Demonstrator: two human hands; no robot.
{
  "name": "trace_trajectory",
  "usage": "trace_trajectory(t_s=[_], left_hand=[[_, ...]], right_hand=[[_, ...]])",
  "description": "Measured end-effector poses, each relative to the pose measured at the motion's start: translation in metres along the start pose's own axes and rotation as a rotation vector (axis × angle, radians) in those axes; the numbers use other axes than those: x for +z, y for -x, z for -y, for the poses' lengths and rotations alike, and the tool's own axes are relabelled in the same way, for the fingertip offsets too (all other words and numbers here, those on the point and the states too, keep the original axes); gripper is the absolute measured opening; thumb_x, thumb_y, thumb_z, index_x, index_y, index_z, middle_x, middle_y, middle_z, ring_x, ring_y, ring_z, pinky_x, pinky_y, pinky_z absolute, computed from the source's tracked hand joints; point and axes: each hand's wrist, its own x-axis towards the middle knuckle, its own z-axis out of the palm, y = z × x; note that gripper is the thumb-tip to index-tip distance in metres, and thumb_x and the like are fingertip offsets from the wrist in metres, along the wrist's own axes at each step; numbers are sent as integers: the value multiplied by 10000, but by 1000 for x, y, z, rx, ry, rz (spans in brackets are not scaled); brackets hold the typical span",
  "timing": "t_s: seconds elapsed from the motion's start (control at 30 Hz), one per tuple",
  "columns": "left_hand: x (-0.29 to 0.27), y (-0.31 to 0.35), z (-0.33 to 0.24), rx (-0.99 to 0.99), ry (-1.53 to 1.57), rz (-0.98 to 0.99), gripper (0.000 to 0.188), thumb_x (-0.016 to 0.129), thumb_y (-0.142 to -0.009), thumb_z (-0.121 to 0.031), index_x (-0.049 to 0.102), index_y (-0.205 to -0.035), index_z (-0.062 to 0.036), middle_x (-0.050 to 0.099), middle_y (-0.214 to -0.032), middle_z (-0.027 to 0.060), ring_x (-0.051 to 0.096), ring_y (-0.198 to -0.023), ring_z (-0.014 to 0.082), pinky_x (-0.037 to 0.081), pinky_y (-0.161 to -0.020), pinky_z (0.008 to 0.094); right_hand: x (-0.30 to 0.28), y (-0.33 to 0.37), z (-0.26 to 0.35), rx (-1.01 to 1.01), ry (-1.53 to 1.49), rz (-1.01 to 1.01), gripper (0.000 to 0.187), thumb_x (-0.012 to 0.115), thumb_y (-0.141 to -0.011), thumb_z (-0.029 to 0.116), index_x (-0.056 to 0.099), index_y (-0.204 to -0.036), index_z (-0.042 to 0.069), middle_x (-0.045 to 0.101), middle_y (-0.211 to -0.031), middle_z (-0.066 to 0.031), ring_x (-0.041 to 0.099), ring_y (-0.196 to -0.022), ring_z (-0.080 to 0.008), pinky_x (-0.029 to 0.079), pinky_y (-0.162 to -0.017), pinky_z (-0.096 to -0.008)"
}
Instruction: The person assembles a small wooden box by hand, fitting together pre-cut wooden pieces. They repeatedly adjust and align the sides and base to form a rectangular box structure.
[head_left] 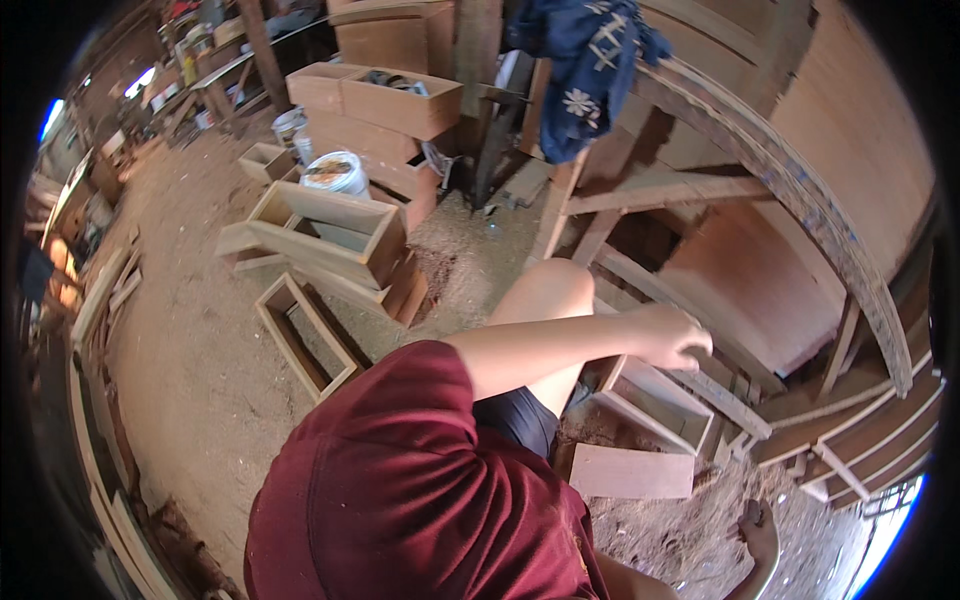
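Below the left hand (668, 335), one drawer box (648, 418) and one panel (632, 472) are being seen; above it, one patterned cloth (588, 70); to its left, one rectangular frame (290, 345) and two buckets (340, 178).

No lettering, label, number or sign could be read. The blue cloth (575, 85) at the top bore pale figures, with no legible writing; any marking on the white bucket (350, 184) was too small to make out.

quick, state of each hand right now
Left hand: partly open, loosely curled, nothing visible in it.
Right hand: partly curled; whether it holds something cannot be told.
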Motion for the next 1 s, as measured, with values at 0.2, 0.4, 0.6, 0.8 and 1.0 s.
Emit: trace_trajectory(t_s=[0.2,0.4,0.6,0.8,1.0], left_hand=[[-110,168,57,-339,-415,-974,428,711,-788,-213,557,-1128,-3,559,-1198,190,562,-1098,341,455,-892,467],[-206,441,169,-1288,-154,-1726,959,723,-794,-421,222,-1433,89,282,-1466,298,257,-1382,407,216,-1133,482],[-171,495,139,-1209,-290,-1814,869,603,-857,-502,257,-1453,26,391,-1437,263,440,-1292,380,354,-1074,444],[-69,633,159,-1980,-148,-1417,968,720,-727,-573,361,-1380,44,549,-1269,263,516,-1217,370,428,-999,434],[12,603,177,-1898,316,-1033,656,751,-789,-272,423,-1304,-31,650,-1022,195,667,-776,319,547,-558,428]], right_hand=[[-7,-61,-148,126,85,-79,306,551,-909,264,464,-1137,81,495,-633,-40,485,-441,-167,461,-380,-348],[-11,-107,-167,536,194,437,648,520,-925,511,324,-1445,178,630,-907,-87,555,-578,-205,497,-490,-389],[14,-80,-54,173,394,272,648,488,-959,423,336,-1461,44,532,-917,-87,486,-675,-148,544,-576,-317],[15,-96,-58,140,404,383,592,441,-972,431,410,-1400,23,483,-730,-52,432,-592,-149,456,-521,-328],[9,-59,-121,524,356,345,590,502,-962,447,387,-1445,129,441,-652,12,439,-523,-120,454,-464,-321]])
